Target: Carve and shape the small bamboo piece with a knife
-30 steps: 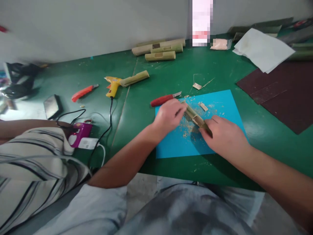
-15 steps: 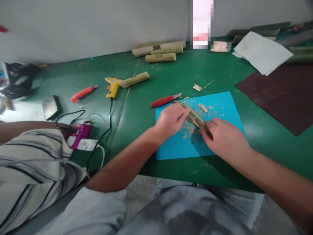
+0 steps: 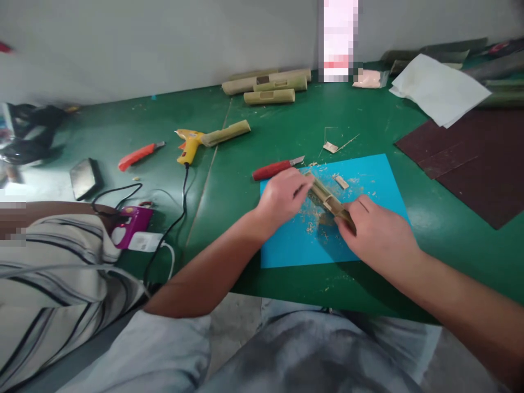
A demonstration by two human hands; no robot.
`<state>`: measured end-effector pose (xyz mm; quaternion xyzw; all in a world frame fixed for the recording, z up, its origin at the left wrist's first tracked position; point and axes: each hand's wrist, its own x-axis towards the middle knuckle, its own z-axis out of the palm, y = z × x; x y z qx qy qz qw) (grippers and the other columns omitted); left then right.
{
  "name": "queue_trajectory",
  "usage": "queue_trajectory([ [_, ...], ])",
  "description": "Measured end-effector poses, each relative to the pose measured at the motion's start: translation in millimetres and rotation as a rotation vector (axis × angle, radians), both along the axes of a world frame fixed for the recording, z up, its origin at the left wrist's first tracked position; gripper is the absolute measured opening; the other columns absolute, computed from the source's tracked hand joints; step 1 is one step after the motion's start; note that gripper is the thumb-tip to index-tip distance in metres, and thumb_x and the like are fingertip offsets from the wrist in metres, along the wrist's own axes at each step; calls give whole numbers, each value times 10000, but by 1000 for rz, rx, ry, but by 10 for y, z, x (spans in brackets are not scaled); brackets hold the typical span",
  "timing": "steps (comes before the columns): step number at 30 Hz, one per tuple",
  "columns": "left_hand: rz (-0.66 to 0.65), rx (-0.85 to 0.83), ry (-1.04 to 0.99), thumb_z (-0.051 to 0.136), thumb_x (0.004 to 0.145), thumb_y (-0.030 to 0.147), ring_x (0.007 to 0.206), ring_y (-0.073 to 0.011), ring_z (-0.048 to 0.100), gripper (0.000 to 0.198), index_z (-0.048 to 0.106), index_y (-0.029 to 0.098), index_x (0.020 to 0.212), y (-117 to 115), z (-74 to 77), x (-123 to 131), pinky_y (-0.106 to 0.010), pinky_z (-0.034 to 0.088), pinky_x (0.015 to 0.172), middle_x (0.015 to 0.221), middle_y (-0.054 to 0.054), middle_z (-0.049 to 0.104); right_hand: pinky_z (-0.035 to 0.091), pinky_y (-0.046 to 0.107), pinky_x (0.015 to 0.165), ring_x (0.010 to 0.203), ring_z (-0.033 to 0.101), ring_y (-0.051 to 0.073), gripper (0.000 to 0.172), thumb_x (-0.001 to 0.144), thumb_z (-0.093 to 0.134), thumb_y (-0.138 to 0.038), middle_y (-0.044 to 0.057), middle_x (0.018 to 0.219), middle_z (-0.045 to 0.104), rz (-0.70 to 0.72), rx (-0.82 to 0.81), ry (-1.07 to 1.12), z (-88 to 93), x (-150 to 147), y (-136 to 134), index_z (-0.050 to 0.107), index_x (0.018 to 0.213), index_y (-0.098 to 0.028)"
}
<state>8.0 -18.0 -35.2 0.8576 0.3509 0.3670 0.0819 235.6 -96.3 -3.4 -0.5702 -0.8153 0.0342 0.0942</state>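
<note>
A split length of bamboo (image 3: 329, 202) slants over a blue sheet (image 3: 282, 251), with a notch cut in its side. My left hand (image 3: 284, 194) is closed at its upper-left end, thumb and fingers pinching it. At the lower-right end my right hand (image 3: 370, 226) wraps round the piece. Fine shavings (image 3: 313, 224) are scattered on the sheet beneath. Just past the bamboo lies a small bamboo chip (image 3: 341, 182). Beyond my left hand rests a red-handled carving knife (image 3: 274, 169), its blade pointing right.
Further left on the green table are a yellow glue gun (image 3: 190, 144), an orange utility knife (image 3: 139, 156) and a phone (image 3: 84, 179). Cut bamboo tubes (image 3: 269, 97) lie by the wall. A co-worker's striped clothing (image 3: 61, 273) and a purple power strip (image 3: 137, 221) occupy the left side.
My left hand has shifted slightly, its fingers now settled on the bamboo's upper end. The right hand keeps its grip almost in place.
</note>
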Motion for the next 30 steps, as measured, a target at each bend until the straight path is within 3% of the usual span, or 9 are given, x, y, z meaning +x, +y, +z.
queue_trajectory([
  [3,-43,-15,24,603,1053,216,832,-174,717,184,777,162,1080,9,-11,-9,-321,595,784,893,-61,766,256,349,563,622,570,186,319,1037,460,-311,114,867,694,33,44,-17,-24,-5,-3,710,897,-170],
  [7,7,5,-29,611,1047,207,807,-174,709,183,774,153,985,23,-2,-3,-322,588,780,865,-68,761,255,351,565,617,567,187,320,1034,458,-304,120,872,699,35,62,-12,-52,-2,3,712,900,-163],
  [10,-90,6,-26,597,1050,202,840,-179,722,181,771,155,1031,21,1,7,-319,597,787,897,-72,774,267,350,567,628,585,192,298,1027,483,-293,113,856,695,44,63,-6,-59,1,11,711,890,-159],
  [14,-1,9,-41,618,1051,232,776,-162,707,185,777,157,991,26,-3,-8,-301,579,738,853,-61,761,295,345,576,660,614,200,276,1026,507,-292,120,889,711,37,46,-16,-46,-4,20,722,920,-154],
  [17,-65,7,-7,606,1053,222,820,-170,725,183,777,157,1056,30,-2,-26,-304,586,759,883,-66,771,308,340,580,667,620,199,273,1025,508,-288,123,899,715,42,25,-19,-35,-4,20,726,927,-155],
  [21,1,33,-53,620,1049,232,792,-169,719,180,778,157,1008,45,5,-39,-307,588,751,865,-67,771,315,336,574,665,623,201,274,1022,515,-298,121,888,712,44,43,-13,-43,6,19,726,924,-154],
  [24,-78,17,-10,613,1047,207,824,-171,722,174,775,143,1045,35,10,-27,-307,592,771,890,-75,778,324,332,576,671,630,198,277,1025,510,-293,117,885,714,61,55,-8,-60,12,21,728,927,-152],
  [28,-18,14,-39,625,1045,213,765,-154,701,175,775,145,985,20,16,-15,-288,580,736,846,-61,765,317,338,572,664,631,201,266,1019,524,-295,113,885,713,54,78,-12,-82,9,24,728,931,-148],
  [30,-47,25,-23,620,1045,206,792,-160,710,174,775,143,1002,16,17,-11,-291,582,749,867,-66,771,315,341,574,660,629,203,260,1015,531,-292,110,872,709,62,88,-8,-91,7,27,726,927,-145],
])
